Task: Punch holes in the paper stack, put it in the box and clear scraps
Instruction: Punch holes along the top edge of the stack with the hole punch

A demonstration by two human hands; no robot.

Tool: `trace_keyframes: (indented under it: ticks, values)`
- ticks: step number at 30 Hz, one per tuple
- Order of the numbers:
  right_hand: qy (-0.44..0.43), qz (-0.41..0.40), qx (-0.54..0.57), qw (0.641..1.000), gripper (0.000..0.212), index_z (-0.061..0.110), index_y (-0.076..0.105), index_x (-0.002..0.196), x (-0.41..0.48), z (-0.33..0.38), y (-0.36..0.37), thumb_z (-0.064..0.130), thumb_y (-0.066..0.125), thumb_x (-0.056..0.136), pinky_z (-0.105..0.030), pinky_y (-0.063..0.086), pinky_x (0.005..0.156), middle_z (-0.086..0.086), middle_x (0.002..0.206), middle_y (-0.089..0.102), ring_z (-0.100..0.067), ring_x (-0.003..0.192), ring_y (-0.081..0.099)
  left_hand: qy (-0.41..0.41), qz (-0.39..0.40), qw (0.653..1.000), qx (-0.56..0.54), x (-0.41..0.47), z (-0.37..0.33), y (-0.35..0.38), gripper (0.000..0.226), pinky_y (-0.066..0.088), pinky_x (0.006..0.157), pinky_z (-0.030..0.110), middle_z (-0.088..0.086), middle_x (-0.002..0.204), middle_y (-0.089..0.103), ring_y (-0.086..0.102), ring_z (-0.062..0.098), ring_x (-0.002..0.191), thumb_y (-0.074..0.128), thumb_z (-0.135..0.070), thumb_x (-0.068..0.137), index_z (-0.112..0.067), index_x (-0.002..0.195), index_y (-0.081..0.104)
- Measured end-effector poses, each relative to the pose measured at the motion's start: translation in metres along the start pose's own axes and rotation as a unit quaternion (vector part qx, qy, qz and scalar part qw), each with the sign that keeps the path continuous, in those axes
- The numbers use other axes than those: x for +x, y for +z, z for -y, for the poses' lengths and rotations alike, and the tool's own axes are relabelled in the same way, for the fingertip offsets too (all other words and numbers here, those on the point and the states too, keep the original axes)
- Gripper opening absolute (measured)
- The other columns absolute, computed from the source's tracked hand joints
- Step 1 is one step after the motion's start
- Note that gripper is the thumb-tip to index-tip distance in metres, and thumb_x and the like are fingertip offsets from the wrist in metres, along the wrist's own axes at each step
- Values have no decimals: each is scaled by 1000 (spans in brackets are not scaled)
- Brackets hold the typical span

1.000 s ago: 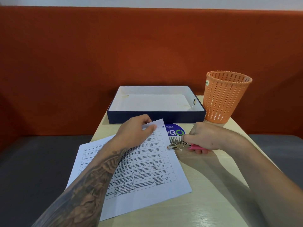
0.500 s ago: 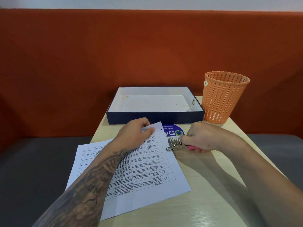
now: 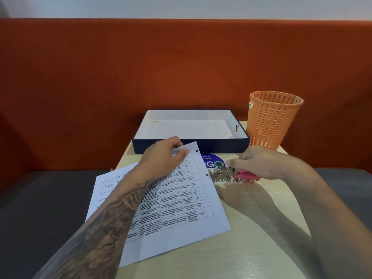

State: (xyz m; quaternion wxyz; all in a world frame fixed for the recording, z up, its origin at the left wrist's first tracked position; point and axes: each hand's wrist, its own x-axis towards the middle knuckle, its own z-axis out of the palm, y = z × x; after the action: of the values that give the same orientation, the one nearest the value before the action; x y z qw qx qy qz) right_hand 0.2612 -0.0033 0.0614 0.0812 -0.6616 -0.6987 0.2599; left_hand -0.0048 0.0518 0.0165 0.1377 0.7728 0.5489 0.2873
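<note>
Pinching the far corner of the paper stack (image 3: 171, 200), the left hand (image 3: 163, 156) has thumb on top and fingers curled under the lifted edge; tattooed forearm lies across the sheets toward the near-left. Right hand (image 3: 259, 161) is closed round the pink handles of a hole punch (image 3: 227, 171), fingers wrapped tight, metal head pointing left, just beside the stack's right edge w/ a thin gap showing. Can't tell whether the punch head touches the paper.

Stack sits angled on the pale wood surface (image 3: 251, 238), printed tables facing up, left part overhanging the surface edge. Two holes show along its right margin: one near the far corner by the left hand's fingertips, another further down, right next to the punch head. Under the punch & right hand there's a round blue sticker (image 3: 213, 161) w/ white/green lettering, partly covered by paper and hand.

Beyond the hands, a shallow navy box (image 3: 191, 147) w/ white inside stands open at the far end of the surface, nothing in it, a small metal ring in its right wall. Orange mesh bin (image 3: 273, 119) stands upright just right of the box, close to its corner. Behind it all, an orange upholstered backrest (image 3: 120, 77); grey seat (image 3: 40, 208) either side of the surface.
</note>
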Motion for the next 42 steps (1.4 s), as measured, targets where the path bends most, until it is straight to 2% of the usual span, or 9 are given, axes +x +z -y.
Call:
trace_keyframes:
  ticks: [6,13,21,26,28,30,34,39,42]
  values:
    - [-59,3,159,986,75,15,76,91,-19,-18,1,85,63,68,-35,52,82,-9,85,75,-15,77,66,36,-32,999,15,-3,-15,-18,23,42,58,33,-8,78,67,62,18,68,57,-49,98,-28,87,58]
    - [-60,2,521,851,32,7,69,115,-15,21,49,24,74,90,-48,55,96,-18,115,77,-29,98,72,90,-56,993,57,-11,-41,-29,24,29,51,29,-6,62,59,49,10,54,58,-49,98,-27,91,58]
    - [-47,41,555,829,26,4,65,114,-18,25,59,-8,66,90,-44,58,95,-14,112,78,-32,106,75,143,-96,979,111,-13,-51,-38,22,27,53,23,-9,63,58,55,16,63,58,-50,98,-28,94,58]
    - [-61,-10,549,834,23,2,65,112,-18,26,62,-9,62,92,-41,59,92,-12,111,79,-29,103,75,173,-253,947,96,-35,-57,-34,28,28,94,27,-7,119,63,50,17,115,63,-40,94,-22,115,67]
    - [-70,-32,556,827,26,0,65,114,-17,25,59,-11,60,91,-44,59,92,-14,114,78,-32,106,74,170,-296,940,12,-61,-64,-31,23,35,94,27,-8,115,61,51,13,109,65,-33,93,-21,112,65]
    - [-77,-59,577,811,31,-5,63,121,-14,23,57,-12,59,91,-51,55,98,-19,117,76,-39,111,71,136,-249,954,-95,-92,-72,-27,4,40,78,16,-16,90,62,55,4,83,64,-30,96,-27,94,64]
    - [-87,-103,634,761,26,0,68,117,-15,25,50,-8,58,94,-58,50,104,-13,109,79,-36,104,73,-31,44,951,-303,-134,-70,-8,35,40,52,23,-4,60,63,50,10,51,68,-33,95,-18,64,63]
    - [-121,-108,724,671,29,1,69,119,-15,37,46,-8,56,94,-39,62,89,-11,107,80,-26,97,77,-206,157,811,-524,-149,-61,3,47,51,46,28,21,91,75,65,33,68,71,-44,81,2,92,73]
    - [-133,-99,755,635,23,7,71,110,-18,48,42,-5,57,95,-29,64,74,-6,95,82,-18,83,79,-221,131,756,-602,-138,-63,5,61,58,74,43,21,113,76,68,42,105,69,-47,83,1,121,66]
